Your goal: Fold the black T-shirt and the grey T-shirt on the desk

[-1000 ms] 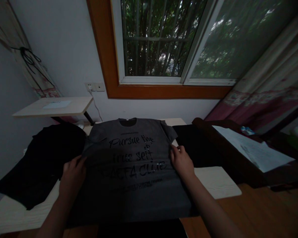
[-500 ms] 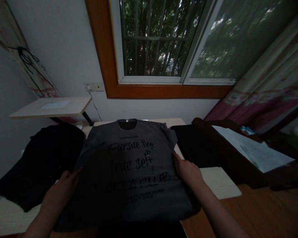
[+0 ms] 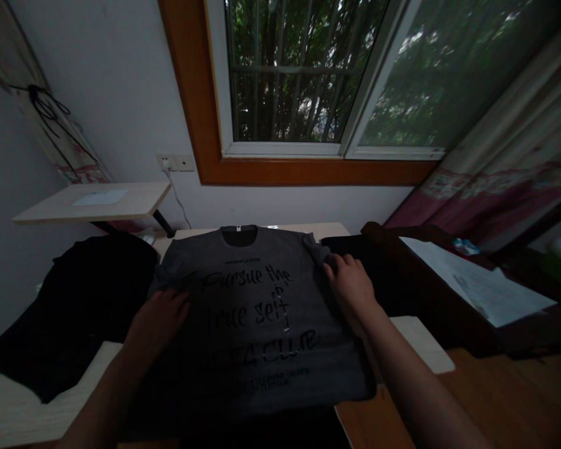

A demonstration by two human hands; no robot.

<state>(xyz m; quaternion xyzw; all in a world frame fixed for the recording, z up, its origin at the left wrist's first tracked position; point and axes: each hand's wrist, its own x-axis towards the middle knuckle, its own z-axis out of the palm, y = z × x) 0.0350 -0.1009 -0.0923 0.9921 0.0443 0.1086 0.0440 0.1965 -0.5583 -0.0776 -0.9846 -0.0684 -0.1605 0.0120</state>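
Observation:
A grey T-shirt (image 3: 252, 299) with black lettering lies face up on a pale table (image 3: 416, 340), collar toward the window. My left hand (image 3: 156, 321) rests flat on the shirt's left side below the sleeve, fingers stretched out. My right hand (image 3: 350, 287) lies on the shirt's right edge, its fingertips touching the bunched right sleeve. Neither hand holds anything lifted.
A black garment (image 3: 84, 299) is spread on the table's left part, another dark cloth (image 3: 383, 274) lies to the right. A small side table (image 3: 93, 202) stands at the left wall. A dark wooden desk with white paper (image 3: 477, 280) is on the right. A window is ahead.
Both hands slid up the shirt from its lower sides toward the sleeves. The left hand moved onto the fabric; the right reached the sleeve.

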